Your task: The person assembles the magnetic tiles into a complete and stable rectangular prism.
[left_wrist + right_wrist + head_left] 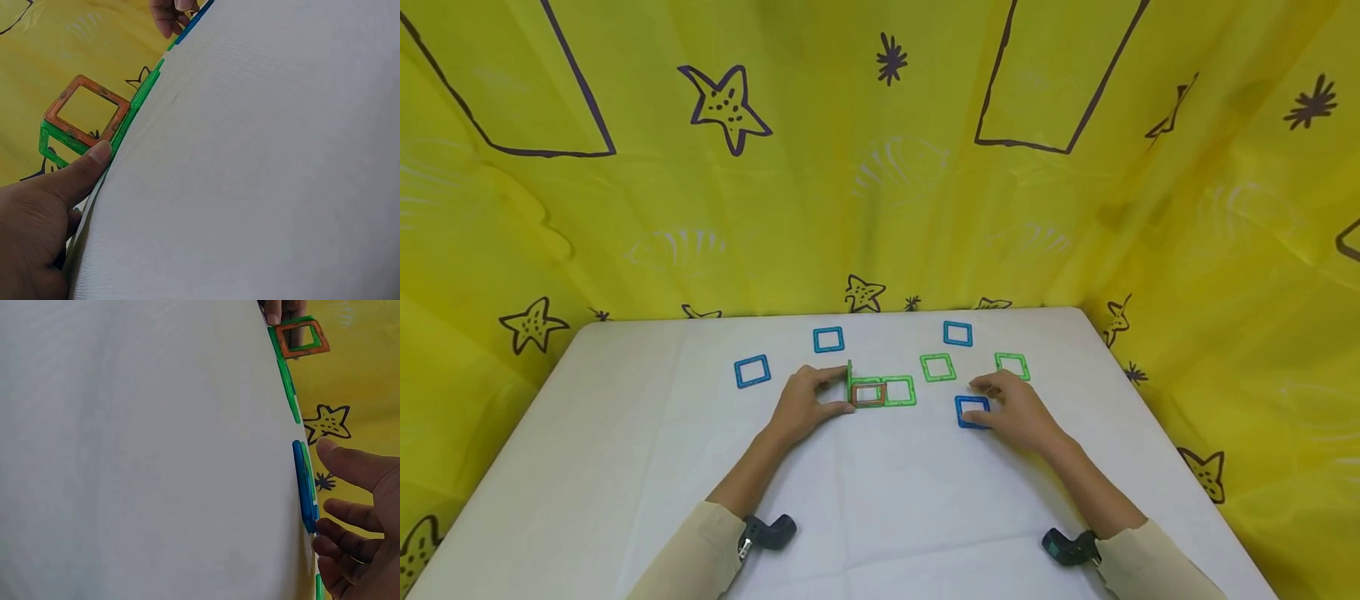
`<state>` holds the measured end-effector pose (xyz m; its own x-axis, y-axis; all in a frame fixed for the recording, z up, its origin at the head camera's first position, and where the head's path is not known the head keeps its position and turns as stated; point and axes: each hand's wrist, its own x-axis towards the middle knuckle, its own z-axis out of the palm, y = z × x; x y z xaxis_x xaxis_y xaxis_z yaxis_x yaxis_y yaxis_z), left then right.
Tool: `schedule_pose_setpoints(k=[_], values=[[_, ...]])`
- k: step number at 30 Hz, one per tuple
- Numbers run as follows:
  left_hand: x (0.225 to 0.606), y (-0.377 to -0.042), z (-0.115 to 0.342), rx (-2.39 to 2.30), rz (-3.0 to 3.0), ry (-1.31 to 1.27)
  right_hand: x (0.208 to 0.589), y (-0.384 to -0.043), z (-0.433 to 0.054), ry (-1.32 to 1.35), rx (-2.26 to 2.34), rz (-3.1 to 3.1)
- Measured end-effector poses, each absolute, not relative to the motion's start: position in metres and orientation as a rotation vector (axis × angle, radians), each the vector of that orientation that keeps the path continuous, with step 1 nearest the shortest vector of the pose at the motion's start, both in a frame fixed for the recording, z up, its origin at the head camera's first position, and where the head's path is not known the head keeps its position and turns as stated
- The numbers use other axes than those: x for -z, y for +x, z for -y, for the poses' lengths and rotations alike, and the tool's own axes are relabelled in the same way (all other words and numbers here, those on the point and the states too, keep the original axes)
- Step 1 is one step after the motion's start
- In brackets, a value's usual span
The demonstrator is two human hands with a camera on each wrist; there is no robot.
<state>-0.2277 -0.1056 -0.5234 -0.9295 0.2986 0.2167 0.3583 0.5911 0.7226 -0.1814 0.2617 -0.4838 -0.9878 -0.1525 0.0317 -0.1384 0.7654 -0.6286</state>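
Frame cluster (883, 392) stood between my left hand (802, 406) and right hand (1015, 410); single frame (959, 412) beside latter; five frames (936, 356) behind.

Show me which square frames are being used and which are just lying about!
Seem in use:
upright green frame, held by the left hand
upright orange frame
two adjoining flat green frames
dark blue frame by the right hand

Probably just lying about:
two loose green frames
three lighter blue frames

No readable lettering, numbers, brands or signs are showing, either on the square tiles (304, 487) beside the fingers (353, 515) or on the yellow curtain (820, 208) beyond them.
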Motion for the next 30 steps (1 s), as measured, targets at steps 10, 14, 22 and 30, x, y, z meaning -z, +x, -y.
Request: schedule_pose_setpoints(k=[10, 14, 22, 30], values=[[0.524, -0.227, 0.105, 1.27, 2.741, -0.561, 0.486, -0.176, -0.28, -0.219, 1.043, -2.916], [0.525, -0.226, 0.105, 1.258, 2.742, -0.563, 0.488, -0.175, -0.284, -0.228, 1.05, -2.912], [0.525, -0.227, 0.106, 1.255, 2.725, -0.577, 0.49, -0.177, -0.286, -0.24, 1.143, -2.867], [0.523, -0.227, 0.105, 1.248, 2.731, -0.575, 0.489, -0.178, -0.289, -0.256, 1.309, -2.793]])
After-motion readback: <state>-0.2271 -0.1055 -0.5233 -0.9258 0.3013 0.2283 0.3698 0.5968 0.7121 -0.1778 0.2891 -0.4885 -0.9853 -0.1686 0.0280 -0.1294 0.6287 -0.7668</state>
